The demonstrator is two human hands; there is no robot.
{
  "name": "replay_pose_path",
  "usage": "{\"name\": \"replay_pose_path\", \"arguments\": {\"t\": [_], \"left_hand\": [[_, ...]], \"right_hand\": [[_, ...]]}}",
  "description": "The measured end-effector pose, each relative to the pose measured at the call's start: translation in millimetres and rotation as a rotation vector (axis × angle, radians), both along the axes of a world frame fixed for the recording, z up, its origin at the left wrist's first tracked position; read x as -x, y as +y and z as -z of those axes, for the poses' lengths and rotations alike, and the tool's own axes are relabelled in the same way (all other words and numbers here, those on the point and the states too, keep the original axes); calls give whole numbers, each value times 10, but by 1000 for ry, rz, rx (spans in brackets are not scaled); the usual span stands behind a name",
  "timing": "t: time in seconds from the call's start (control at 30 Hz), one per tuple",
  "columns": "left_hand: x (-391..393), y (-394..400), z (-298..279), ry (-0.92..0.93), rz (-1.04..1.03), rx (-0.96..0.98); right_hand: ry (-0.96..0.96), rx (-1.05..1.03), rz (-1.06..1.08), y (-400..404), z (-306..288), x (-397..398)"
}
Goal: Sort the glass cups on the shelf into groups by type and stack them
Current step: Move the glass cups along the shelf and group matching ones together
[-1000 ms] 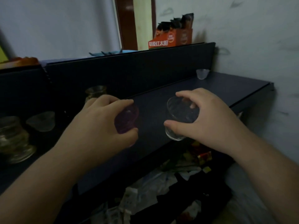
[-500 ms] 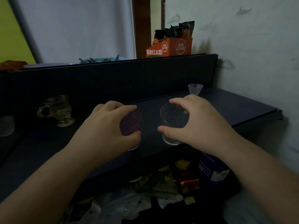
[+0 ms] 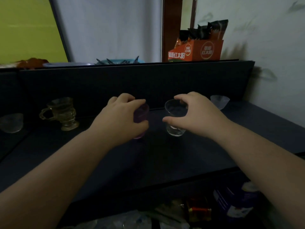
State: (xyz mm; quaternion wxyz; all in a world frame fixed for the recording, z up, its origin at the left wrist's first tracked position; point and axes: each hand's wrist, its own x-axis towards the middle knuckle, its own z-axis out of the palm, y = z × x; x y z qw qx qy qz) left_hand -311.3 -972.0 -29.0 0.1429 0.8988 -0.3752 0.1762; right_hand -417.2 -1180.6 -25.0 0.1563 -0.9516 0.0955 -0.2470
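Head view: hands grip upright purple cup (image 3: 142,115) and clear cup (image 3: 175,118), mouths up.

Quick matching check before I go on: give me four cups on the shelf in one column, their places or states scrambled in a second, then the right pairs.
1 purple cup
2 clear cup
3 handled glass mug
4 small frosted cup

A far right, by the wall
B gripped by left hand
C standing free, left of both hands
D gripped by right hand

Pairs: 1-B, 2-D, 3-C, 4-A
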Motion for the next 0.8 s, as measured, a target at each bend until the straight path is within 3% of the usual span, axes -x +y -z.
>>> {"name": "replay_pose_path", "arguments": {"t": [0.4, 0.8], "left_hand": [[-913, -576, 43, 55, -82, -115], [-1041, -796, 129, 66, -165, -80]], "right_hand": [[109, -46, -19, -386, -5, -1100], [165, -5, -67, -534, 52, -1412]]}}
